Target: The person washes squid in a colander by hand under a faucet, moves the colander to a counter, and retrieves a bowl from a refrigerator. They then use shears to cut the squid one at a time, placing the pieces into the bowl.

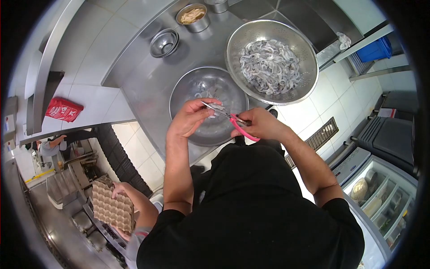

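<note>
My right hand (pixel 263 124) grips pink-handled scissors (pixel 244 130), with the blades pointing left toward my left hand. Between the fingertips of my left hand (pixel 191 117) is a small pale seafood piece (pixel 217 107), squid or octopus by its look; the blades lie against it. Both hands are above a wide steel bowl (pixel 179 96), where a few whitish bits lie at the bottom. Beyond it to the right, a large perforated colander (pixel 237 47) holds a heap of grey-white tentacles (pixel 271 67).
Small nested steel bowls (pixel 164 43) and a steel pot of yellowish strips (pixel 192 15) stand at the back of the steel counter (pixel 143 85). At lower left, another person's hand holds egg trays (pixel 112 204). An open-topped fridge (pixel 380 197) is on the right.
</note>
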Demonstrator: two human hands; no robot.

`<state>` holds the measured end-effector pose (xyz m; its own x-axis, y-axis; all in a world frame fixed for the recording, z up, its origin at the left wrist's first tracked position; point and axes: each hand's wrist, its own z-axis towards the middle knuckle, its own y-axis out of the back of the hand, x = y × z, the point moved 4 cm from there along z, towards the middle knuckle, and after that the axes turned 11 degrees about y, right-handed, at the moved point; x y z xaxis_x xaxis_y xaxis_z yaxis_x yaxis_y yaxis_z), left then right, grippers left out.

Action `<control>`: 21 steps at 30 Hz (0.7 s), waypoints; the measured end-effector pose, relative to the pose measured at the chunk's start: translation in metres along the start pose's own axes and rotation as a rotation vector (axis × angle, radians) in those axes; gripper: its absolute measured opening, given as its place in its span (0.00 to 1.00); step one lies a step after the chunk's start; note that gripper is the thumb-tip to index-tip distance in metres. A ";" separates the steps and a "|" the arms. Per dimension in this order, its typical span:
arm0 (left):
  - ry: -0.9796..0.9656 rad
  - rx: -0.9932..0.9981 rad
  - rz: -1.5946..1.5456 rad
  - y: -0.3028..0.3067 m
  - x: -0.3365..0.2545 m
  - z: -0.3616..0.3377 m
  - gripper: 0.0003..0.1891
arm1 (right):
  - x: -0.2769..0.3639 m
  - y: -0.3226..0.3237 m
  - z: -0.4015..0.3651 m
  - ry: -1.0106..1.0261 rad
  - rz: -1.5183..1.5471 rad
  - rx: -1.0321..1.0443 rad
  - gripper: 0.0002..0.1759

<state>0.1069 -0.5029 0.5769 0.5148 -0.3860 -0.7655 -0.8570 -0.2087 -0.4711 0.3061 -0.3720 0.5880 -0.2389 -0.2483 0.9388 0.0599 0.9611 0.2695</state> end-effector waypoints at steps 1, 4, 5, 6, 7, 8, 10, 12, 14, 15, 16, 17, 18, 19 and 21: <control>0.005 -0.007 0.009 0.000 0.000 0.001 0.18 | -0.001 0.001 0.000 0.005 -0.013 0.001 0.31; 0.026 -0.033 0.048 0.001 0.000 0.004 0.18 | -0.002 0.002 0.002 -0.008 -0.074 0.008 0.33; 0.034 -0.044 0.070 0.001 -0.001 0.006 0.19 | -0.001 0.002 0.002 -0.017 -0.098 0.011 0.34; 0.043 -0.056 0.092 0.000 -0.001 0.007 0.19 | -0.002 0.002 0.003 0.005 -0.111 0.003 0.34; 0.051 -0.074 0.110 0.002 0.000 0.009 0.19 | -0.004 0.001 0.005 0.028 -0.126 -0.006 0.35; 0.061 -0.090 0.129 0.004 0.002 0.011 0.18 | -0.007 0.000 0.007 0.050 -0.140 -0.017 0.36; 0.081 -0.123 0.149 0.007 0.004 0.013 0.18 | -0.017 -0.004 0.011 0.038 -0.057 0.009 0.36; 0.098 -0.160 0.149 0.009 0.006 0.012 0.18 | -0.023 -0.004 0.013 0.026 -0.026 0.032 0.36; 0.112 -0.183 0.183 0.009 0.005 0.010 0.17 | -0.027 -0.001 0.015 0.021 -0.046 0.064 0.36; 0.120 -0.199 0.199 0.010 0.005 0.010 0.17 | -0.026 0.002 0.015 0.009 -0.021 0.074 0.34; 0.139 -0.243 0.272 0.011 0.004 0.010 0.17 | -0.024 0.004 0.013 -0.002 0.007 0.086 0.32; 0.156 -0.288 0.346 0.012 0.004 0.011 0.17 | -0.023 0.007 0.012 -0.012 0.033 0.099 0.31; 0.171 -0.333 0.421 0.013 0.002 0.013 0.17 | -0.026 0.007 0.012 0.012 0.100 0.094 0.30; 0.197 -0.401 0.533 0.021 0.006 0.016 0.17 | -0.031 0.006 0.011 0.036 0.167 0.090 0.30; 0.243 -0.545 0.757 0.039 0.018 0.026 0.18 | -0.029 0.012 0.009 0.097 0.201 0.083 0.32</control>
<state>0.0837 -0.4947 0.5337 -0.1447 -0.7523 -0.6428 -0.8843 -0.1932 0.4252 0.3054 -0.3526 0.5621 -0.1361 -0.0573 0.9890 0.0158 0.9981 0.0599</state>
